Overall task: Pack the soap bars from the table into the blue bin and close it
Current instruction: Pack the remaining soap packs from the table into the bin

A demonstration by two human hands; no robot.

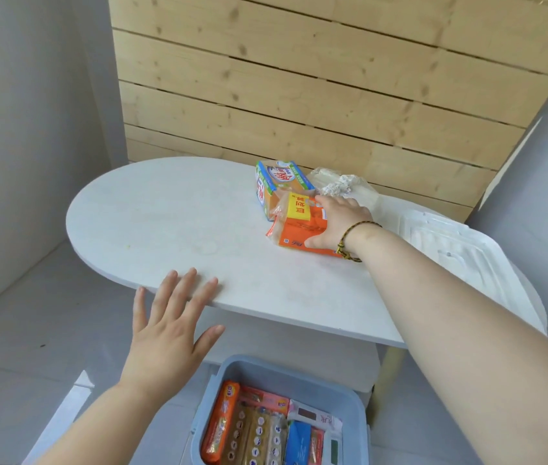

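Note:
An orange and yellow soap pack [299, 223] lies on the white oval table [172, 223], and my right hand [336, 226] is laid over its right side with thumb and fingers around it. Behind it stands a green, blue and orange soap pack [277, 182]. A clear-wrapped pale bundle [339, 184] sits further back. My left hand [168, 323] hovers open, fingers spread, over the table's near edge. The blue bin [266, 374] stands open on the floor below, holding several wrapped soap bars [256, 431].
A white plastic lid [460, 260] rests on the table's right end. A wooden slat wall stands behind the table, grey walls at both sides. A table leg [388, 374] and lower shelf stand just behind the bin.

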